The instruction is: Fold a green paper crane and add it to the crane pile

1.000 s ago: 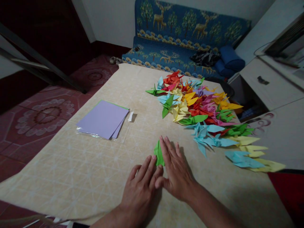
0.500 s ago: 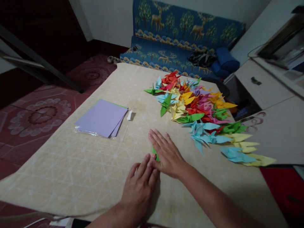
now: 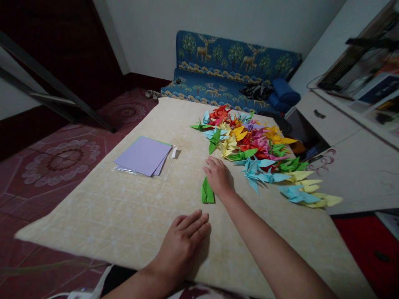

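Note:
A folded piece of green origami paper (image 3: 207,192), narrow at its far end and wide at the near end, lies flat on the cloth-covered table. My right hand (image 3: 218,176) is just beyond and to the right of it, fingers loosely bent and apart, holding nothing; its edge covers a little of the paper's tip. Closer to me, my left hand (image 3: 188,234) rests on the cloth below the paper, fingers stretched out and nothing in them.
Many folded paper cranes (image 3: 246,139) in several colours are heaped at the right and back of the table. Purple paper sheets (image 3: 143,155) lie on a clear plastic sleeve at the left, beside a small white scrap (image 3: 174,153). A blue sofa (image 3: 215,79) stands behind.
My hands have moved apart: the right slid forward off the green paper, the left drew back toward me. The green paper, mostly covered before, now shows. The view has tilted up slightly.

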Demonstrator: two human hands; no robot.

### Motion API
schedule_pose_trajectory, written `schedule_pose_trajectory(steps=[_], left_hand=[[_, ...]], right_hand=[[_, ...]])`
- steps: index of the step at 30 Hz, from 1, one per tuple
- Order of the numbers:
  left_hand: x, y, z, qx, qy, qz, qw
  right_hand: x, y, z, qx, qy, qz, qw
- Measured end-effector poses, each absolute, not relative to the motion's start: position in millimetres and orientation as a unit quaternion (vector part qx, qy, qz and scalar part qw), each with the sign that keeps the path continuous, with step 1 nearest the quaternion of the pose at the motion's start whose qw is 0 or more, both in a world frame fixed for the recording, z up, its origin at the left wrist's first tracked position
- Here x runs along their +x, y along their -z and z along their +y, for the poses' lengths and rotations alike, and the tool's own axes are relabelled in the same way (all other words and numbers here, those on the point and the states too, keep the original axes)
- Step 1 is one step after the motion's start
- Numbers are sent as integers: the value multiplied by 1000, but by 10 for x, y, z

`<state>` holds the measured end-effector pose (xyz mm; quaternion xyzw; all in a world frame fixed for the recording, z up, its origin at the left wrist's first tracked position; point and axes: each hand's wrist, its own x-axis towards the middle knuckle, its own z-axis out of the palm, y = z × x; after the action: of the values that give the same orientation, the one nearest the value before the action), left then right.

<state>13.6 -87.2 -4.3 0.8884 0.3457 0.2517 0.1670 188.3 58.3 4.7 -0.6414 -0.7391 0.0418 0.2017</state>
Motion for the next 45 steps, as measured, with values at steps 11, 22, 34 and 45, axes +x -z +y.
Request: schedule_pose_trajectory(steps=[11,22,34,45], left_hand=[[17,-46,-537,543,-443,501,508],[199,-385,256,519,-358,423,651],[264,-277,230,605,-422,413,534],[335,-219,192,621,-439,411,502]], right_hand=[[1810,-131,-260,-706,-200,-624,269],[2006,-241,161,-469,-397,-589,525],[1953,-91,97,-437,-539,-412,590],[1922,-47,95,-424,-569,-341,616]])
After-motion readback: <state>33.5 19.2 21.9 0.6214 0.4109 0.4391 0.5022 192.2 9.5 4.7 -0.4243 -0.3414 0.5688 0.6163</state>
